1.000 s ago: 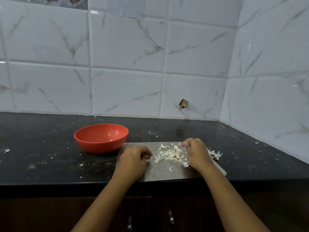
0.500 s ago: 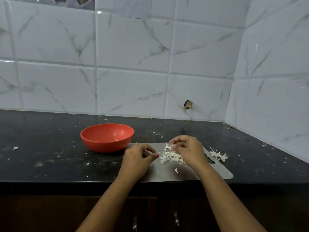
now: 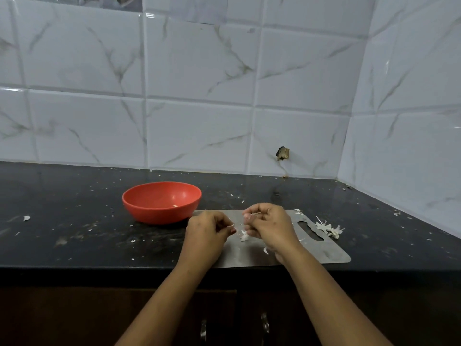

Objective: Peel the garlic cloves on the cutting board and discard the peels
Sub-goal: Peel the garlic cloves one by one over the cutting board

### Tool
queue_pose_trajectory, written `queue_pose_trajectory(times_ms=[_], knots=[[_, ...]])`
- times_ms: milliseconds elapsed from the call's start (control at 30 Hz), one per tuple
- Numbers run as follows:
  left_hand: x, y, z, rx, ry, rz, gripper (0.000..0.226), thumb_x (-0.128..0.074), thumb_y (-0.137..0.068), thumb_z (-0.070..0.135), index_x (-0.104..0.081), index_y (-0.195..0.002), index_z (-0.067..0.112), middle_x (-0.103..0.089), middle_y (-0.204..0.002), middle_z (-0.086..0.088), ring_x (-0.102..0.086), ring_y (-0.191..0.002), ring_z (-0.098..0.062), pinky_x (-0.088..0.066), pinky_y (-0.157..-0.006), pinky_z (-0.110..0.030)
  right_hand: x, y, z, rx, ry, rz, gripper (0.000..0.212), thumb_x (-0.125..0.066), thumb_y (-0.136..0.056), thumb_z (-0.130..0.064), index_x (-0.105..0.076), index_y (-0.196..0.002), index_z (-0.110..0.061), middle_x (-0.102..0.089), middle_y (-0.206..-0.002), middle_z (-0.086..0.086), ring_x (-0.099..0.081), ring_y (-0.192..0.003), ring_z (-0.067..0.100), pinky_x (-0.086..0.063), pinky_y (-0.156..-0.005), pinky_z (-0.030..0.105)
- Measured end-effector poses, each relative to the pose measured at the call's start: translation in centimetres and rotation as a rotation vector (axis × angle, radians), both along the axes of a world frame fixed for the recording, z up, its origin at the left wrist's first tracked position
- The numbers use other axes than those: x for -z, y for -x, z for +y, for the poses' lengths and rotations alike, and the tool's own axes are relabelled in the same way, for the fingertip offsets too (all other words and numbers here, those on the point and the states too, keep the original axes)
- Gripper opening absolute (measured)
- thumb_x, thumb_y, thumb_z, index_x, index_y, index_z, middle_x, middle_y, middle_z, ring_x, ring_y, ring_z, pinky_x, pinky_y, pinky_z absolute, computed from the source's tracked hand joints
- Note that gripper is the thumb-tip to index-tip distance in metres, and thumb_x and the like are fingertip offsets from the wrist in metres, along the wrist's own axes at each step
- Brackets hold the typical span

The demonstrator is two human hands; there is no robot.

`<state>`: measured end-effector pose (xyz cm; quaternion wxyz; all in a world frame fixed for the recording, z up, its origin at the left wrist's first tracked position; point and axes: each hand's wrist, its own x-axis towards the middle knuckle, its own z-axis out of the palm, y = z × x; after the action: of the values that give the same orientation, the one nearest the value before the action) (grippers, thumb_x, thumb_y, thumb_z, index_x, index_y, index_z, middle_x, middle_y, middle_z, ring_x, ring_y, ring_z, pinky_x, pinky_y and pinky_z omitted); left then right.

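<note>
Head cam: L hand (image 3: 207, 233) & R hand (image 3: 269, 228) each pinch thin pale peel sliver (image 3: 256, 214) over steel board (image 3: 331, 253).

The left half of the worktop (image 3: 74, 221) is lying open from its front edge to the back wall (image 3: 199, 96), carrying only scattered flecks. The red bowl (image 3: 161, 202) is standing near the middle, just beside the back-left corner of the cutting board (image 3: 324, 253), blocking a straight reach to that corner from the left. The left hand (image 3: 207, 236) and right hand (image 3: 270, 228) are hovering close together over the board's middle, each pinching what looks like a sliver of peel (image 3: 255, 214), leaving a narrow gap between them. The board's right end is lying bare around its handle slot. A heap of peels (image 3: 329, 228) is sitting across its right edge. Past it, the worktop is running open to the right wall (image 3: 411, 121), which is closing the back-right corner.
</note>
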<state>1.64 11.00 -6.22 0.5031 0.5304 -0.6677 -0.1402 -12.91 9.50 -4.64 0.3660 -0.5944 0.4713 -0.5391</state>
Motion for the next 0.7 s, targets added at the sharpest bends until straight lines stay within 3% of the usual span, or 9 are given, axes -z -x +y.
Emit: queue_pose_trajectory(times_ms=[67, 267, 400, 467, 567, 633, 700], knots=[[0.1, -0.1, -0.2, -0.026, -0.041, 0.025, 0.016, -0.080, -0.075, 0.015, -0.067, -0.071, 0.024, -0.070, -0.069, 0.006, -0.064, -0.063, -0.007, -0.053, -0.070, -0.026, 0.0, 0.3, -0.1, 0.067, 0.034, 0.043, 0.023, -0.048, -0.096, 0.002, -0.068, -0.085, -0.006, -0.062, -0.076, 0.009, -0.059, -0.065, 0.014, -0.055, -0.061, 0.023], [0.1, -0.6, -0.4, -0.088, -0.115, 0.125, 0.021, -0.080, -0.074, 0.014, -0.065, -0.067, 0.026, -0.069, -0.064, 0.005, -0.066, -0.062, -0.006, -0.054, -0.068, -0.025, 0.4, -1.0, 0.2, -0.220, -0.199, -0.106, 0.025, -0.039, -0.104, -0.013, -0.064, -0.099, -0.007, -0.062, -0.097, 0.010, -0.065, -0.083, 0.018, -0.056, -0.081, 0.029], [0.0, -0.7, -0.4, -0.092, -0.153, 0.191, 0.018, -0.079, -0.075, 0.012, -0.066, -0.066, 0.020, -0.070, -0.062, 0.002, -0.068, -0.063, -0.010, -0.057, -0.073, -0.033, -0.1, -0.5, -1.3, -0.059, -0.033, 0.129, 0.024, -0.044, -0.103, -0.017, -0.066, -0.093, -0.016, -0.067, -0.099, 0.004, -0.064, -0.091, 0.011, -0.051, -0.077, 0.016], [0.0, -0.8, -0.4, -0.072, -0.175, 0.244, 0.017, -0.078, -0.076, 0.010, -0.066, -0.066, 0.017, -0.070, -0.061, -0.001, -0.068, -0.062, -0.013, -0.058, -0.072, -0.036, -0.6, -0.1, -1.5, -0.034, 0.002, 0.103, 0.024, -0.045, -0.102, -0.016, -0.068, -0.095, -0.015, -0.069, -0.096, 0.002, -0.065, -0.093, 0.012, -0.052, -0.079, 0.018], [-0.3, -0.8, -0.4, -0.017, -0.204, 0.319, 0.014, -0.077, -0.077, 0.007, -0.067, -0.069, 0.011, -0.070, -0.062, -0.006, -0.066, -0.058, -0.014, -0.057, -0.068, -0.034, -0.3, -0.6, -0.8, -0.190, -0.034, 0.004, 0.017, -0.052, -0.099, -0.011, -0.069, -0.096, -0.012, -0.070, -0.094, 0.007, -0.066, -0.087, 0.013, -0.054, -0.078, 0.022], [-0.3, -0.7, -0.4, -0.016, -0.198, 0.312, 0.010, -0.075, -0.078, 0.005, -0.068, -0.073, 0.010, -0.070, -0.062, -0.006, -0.067, -0.059, -0.015, -0.057, -0.065, -0.031, 0.4, -1.5, -0.2, -0.299, -0.048, 0.045, 0.013, -0.060, -0.094, -0.009, -0.070, -0.102, -0.011, -0.073, -0.098, 0.009, -0.068, -0.089, 0.016, -0.054, -0.080, 0.026], [-0.3, -0.8, -0.3, -0.002, -0.200, 0.340, 0.009, -0.072, -0.078, 0.000, -0.069, -0.075, 0.008, -0.070, -0.062, -0.006, -0.067, -0.060, -0.017, -0.056, -0.062, -0.028, 0.9, -1.8, 0.1, -0.292, -0.005, 0.037, 0.015, -0.066, -0.088, -0.001, -0.071, -0.099, -0.010, -0.074, -0.094, 0.008, -0.070, -0.088, 0.016, -0.056, -0.080, 0.024]])
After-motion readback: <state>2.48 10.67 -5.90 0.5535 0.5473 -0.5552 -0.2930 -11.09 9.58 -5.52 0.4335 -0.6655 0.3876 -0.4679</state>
